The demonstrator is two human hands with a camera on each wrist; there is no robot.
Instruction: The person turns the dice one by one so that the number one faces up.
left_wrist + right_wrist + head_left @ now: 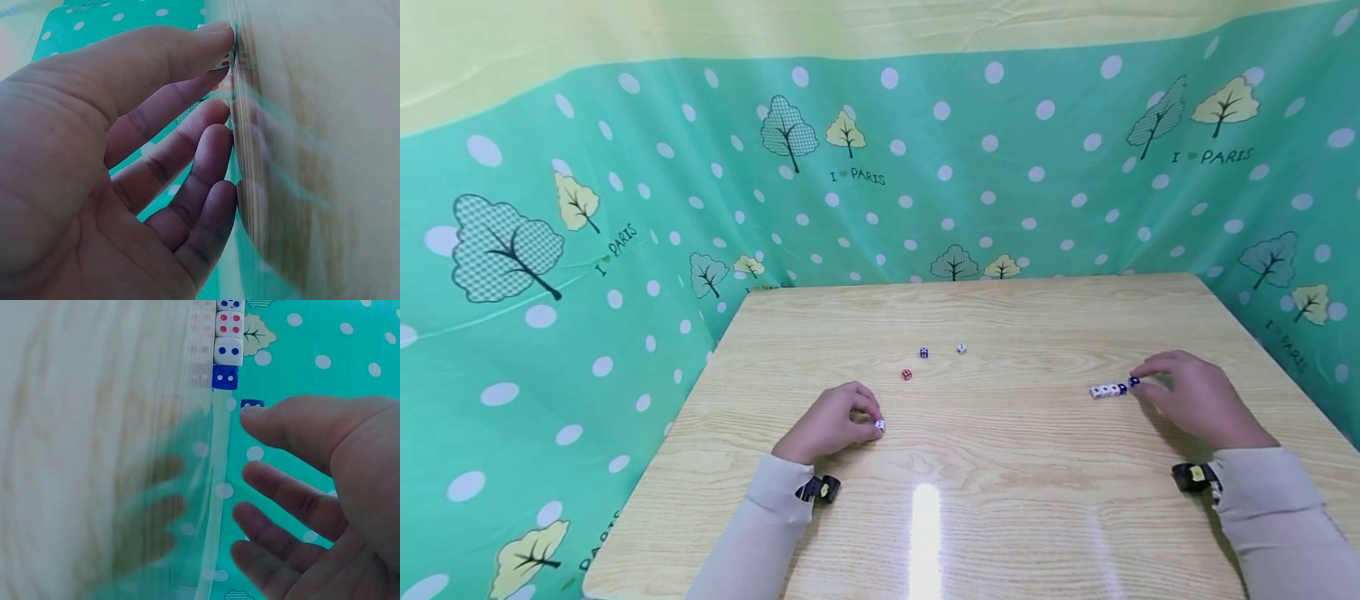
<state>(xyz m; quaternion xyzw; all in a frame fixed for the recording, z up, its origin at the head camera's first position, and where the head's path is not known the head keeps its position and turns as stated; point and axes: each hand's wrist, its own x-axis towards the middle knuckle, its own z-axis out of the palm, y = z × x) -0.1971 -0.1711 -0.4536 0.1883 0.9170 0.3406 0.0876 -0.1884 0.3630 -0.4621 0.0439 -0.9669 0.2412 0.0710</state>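
Note:
My left hand (838, 421) pinches a white die (880, 426) between thumb and forefinger at the tabletop. In the left wrist view that die (223, 61) is mostly covered by the thumb, and the other fingertips rest near the wood. On the right side, my right hand (1197, 398) holds a blue die (1133, 382) by thumb and fingertip. The right wrist view shows this blue die (252, 404) raised off the table, apart from the row's end. That row of touching dice (1105, 390) has white ones and a blue end die (225, 377) nearest the hand.
Three loose dice lie farther back near the middle: a red die (907, 375), a dark blue die (923, 353) and a white die (962, 348). Beneath everything is a glossy wooden table (1000, 467). A green dotted curtain (850, 217) surrounds its back and sides.

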